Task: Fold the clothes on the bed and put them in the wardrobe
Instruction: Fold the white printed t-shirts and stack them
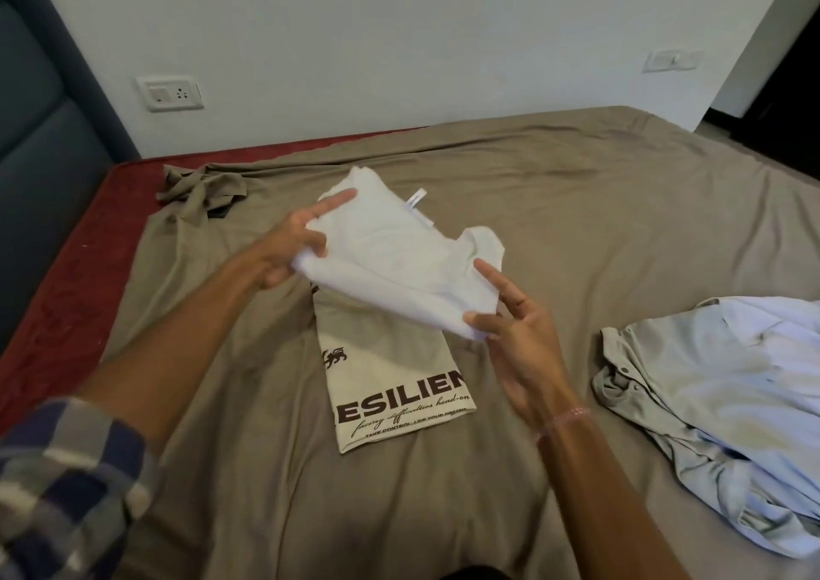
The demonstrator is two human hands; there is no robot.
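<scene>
The main danger is that the folded white T-shirt (399,260) opens again. It is lifted above the bed (577,189) and supported only at two opposite edges, so its middle can sag, and the loose flap at its 2 o'clock corner already stands away from the bundle. If one hand lets go before the bundle rests on something, I think the layers will slide apart. A second danger is the landing: the folded cream printed T-shirt (390,384) lies on the sheet just at 6 o'clock of the white one and partly below it, and a crooked placing could push its fold out of line. The wardrobe is not in view, so carrying a stack there may also disturb it. The left hand (288,246), at 9 o'clock of the white T-shirt, grips its edge with the thumb on top and the index finger stretched along the far edge. The right hand (514,326), at 4 o'clock, pinches the near corner under the thumb; its index finger points up and the palm faces the bundle. At 3 to 4 o'clock of the view a grey buttoned shirt (656,384) and a pale blue shirt (776,348) lie unfolded, touching each other, and at 10 o'clock lies a crumpled olive garment (199,189).
</scene>
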